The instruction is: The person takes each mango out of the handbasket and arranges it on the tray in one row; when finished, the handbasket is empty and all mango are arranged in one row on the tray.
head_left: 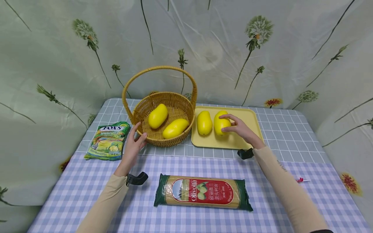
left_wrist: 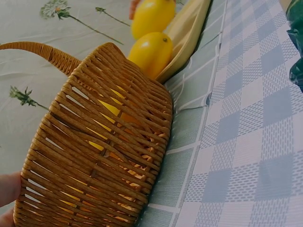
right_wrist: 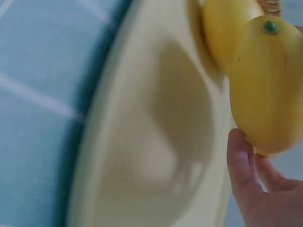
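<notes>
In the head view, my right hand (head_left: 239,127) holds a yellow mango (head_left: 220,121) over the right part of the yellow tray (head_left: 247,140). The right wrist view shows this mango (right_wrist: 270,90) with its green stem tip up and a shadow on the tray below. Another mango (head_left: 204,123) lies on the tray to its left. My left hand (head_left: 132,147) grips the left front rim of a wicker basket (head_left: 166,142). Two mangoes lie inside the basket, one (head_left: 158,116) behind the other (head_left: 175,128). Only fingertips (left_wrist: 8,189) of the left hand show in the left wrist view.
A green candy bag (head_left: 107,142) lies left of the basket. A pack of spaghetti (head_left: 204,192) lies across the front of the checked cloth. Near my right forearm is a small lollipop (head_left: 302,180). The basket's tall handle (head_left: 160,68) arches above it, before a fabric backdrop.
</notes>
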The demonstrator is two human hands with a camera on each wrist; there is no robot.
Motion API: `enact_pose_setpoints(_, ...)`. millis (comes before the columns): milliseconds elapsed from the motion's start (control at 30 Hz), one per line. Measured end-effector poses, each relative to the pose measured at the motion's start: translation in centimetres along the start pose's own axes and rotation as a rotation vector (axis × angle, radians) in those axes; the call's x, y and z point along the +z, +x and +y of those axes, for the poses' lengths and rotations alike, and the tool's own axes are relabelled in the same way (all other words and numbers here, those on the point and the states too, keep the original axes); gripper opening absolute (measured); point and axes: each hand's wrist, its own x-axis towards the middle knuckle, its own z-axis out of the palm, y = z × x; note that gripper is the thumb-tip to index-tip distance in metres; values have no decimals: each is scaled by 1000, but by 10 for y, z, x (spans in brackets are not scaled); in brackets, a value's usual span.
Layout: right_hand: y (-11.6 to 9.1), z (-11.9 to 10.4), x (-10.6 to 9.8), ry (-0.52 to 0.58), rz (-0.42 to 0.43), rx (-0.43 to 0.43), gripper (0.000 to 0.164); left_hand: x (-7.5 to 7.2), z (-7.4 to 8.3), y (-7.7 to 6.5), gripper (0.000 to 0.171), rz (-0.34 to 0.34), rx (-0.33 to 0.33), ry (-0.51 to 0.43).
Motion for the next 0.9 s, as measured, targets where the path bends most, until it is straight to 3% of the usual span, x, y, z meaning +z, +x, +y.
enact_pose_setpoints(100, 1, 5, 3, -6, -3, 10, 53, -1, 0, -1, 64, 0, 1, -1)
enact_pose_setpoints(367, -6, -23, 10, -24, -24, 24, 52, 0, 5, -3, 60, -9, 9, -37)
enact_pose_setpoints(700, 1, -23, 3, -37, -70, 10, 60, 0, -1, 0, 60, -6, 55, -17)
enact_pose_setpoints(900, 8, -12, -2, -56, -10, 15, 64, -1, 0, -2, 60, -13, 67, -23)
